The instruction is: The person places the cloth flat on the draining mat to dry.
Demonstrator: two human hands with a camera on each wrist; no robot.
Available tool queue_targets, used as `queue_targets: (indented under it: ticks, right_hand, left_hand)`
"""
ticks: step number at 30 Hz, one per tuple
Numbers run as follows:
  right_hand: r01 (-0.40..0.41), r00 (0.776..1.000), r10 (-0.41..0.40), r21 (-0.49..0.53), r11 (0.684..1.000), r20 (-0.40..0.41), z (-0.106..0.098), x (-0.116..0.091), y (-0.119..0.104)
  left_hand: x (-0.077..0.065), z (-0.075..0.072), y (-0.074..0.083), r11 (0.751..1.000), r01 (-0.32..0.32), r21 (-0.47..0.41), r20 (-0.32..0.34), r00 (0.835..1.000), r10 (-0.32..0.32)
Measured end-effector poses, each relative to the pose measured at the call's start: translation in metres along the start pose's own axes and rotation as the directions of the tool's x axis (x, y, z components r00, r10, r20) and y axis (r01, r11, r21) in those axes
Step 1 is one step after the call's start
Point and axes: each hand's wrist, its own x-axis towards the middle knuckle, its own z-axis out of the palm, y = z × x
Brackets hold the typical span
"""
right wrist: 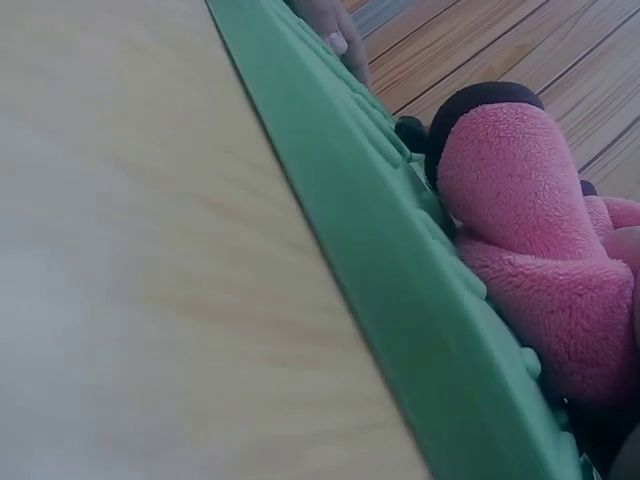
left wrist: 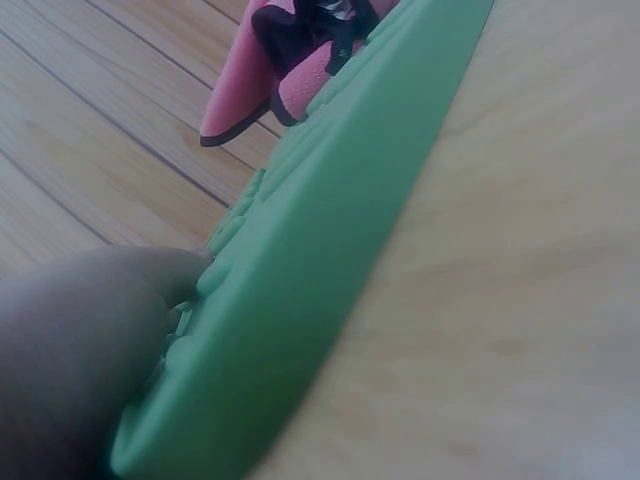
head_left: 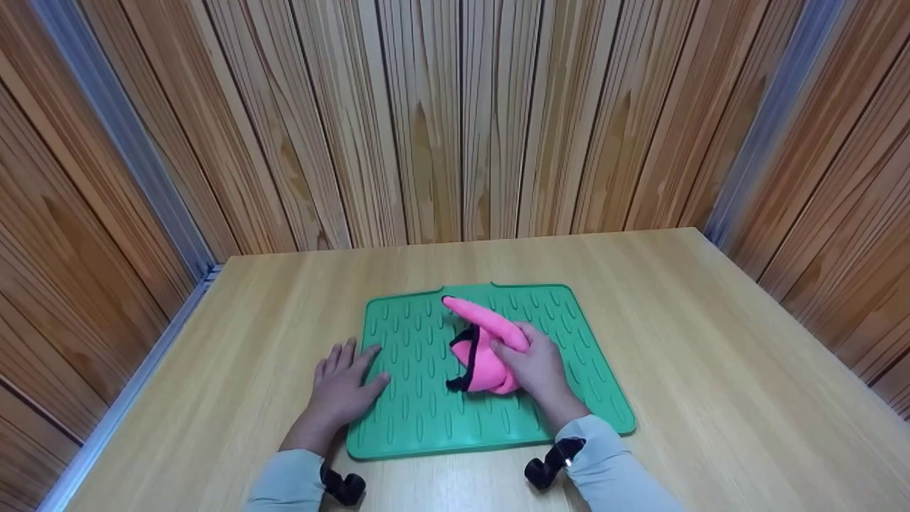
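Observation:
A green mat [head_left: 419, 427] with raised oval ridges lies on the table. My right hand [head_left: 542, 361] grips a bunched pink fleecy cloth [head_left: 489, 370] with black edging over the mat's middle right, the thumb lying across it. One rolled part of the cloth sticks out toward the far left, its tip dark. In the right wrist view, the folded cloth [right wrist: 515, 180] touches or hangs just above the mat's ridges. My left hand [head_left: 341, 387] rests with spread fingers at the mat's left edge, thumb and index finger on it. The left wrist view shows the left thumb [left wrist: 165, 270] against the ridges.
The light wooden table [head_left: 711, 341] extends around the mat on every side. Wood-panelled walls [head_left: 455, 128] stand behind and at both sides, with metal strips at the corners. Small black cameras [head_left: 345, 487] are strapped at both wrists, near the light sleeves.

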Motion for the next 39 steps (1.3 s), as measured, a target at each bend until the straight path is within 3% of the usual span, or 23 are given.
queue_targets:
  ticks: [9, 17, 24, 29, 33, 39]
  right_hand:
    - [-0.01, 0.997, 0.008, 0.024, 1.0, 0.081, -0.012, 0.002, -0.008]
    - [0.011, 0.999, -0.015, 0.068, 0.998, 0.052, -0.024, 0.013, -0.006]
    - [-0.008, 0.999, 0.002, 0.117, 0.993, 0.047, -0.035, 0.024, 0.002]
    - [0.002, 1.0, -0.005, 0.118, 0.993, 0.028, -0.041, 0.029, 0.007]
    - [0.012, 1.0, -0.014, 0.104, 0.995, 0.016, -0.041, 0.031, 0.011]
    - [-0.008, 0.999, 0.007, 0.032, 0.999, 0.035, -0.039, 0.031, 0.012]
  left_hand:
    - [0.001, -0.001, 0.003, 0.998, 0.027, -0.054, 0.003, 1.0, -0.027]
    - [0.001, -0.001, 0.019, 0.99, 0.072, -0.121, -0.029, 0.997, -0.076]
    - [0.001, 0.002, 0.035, 0.991, 0.03, -0.133, -0.114, 0.992, -0.045]
    - [-0.001, 0.009, 0.05, 0.985, -0.031, -0.171, -0.129, 0.992, 0.009]
    - [-0.005, 0.016, 0.061, 0.973, -0.066, -0.22, -0.111, 0.993, 0.043]
    - [-0.012, 0.025, 0.078, 0.942, -0.07, -0.328, -0.05, 0.997, 0.056]
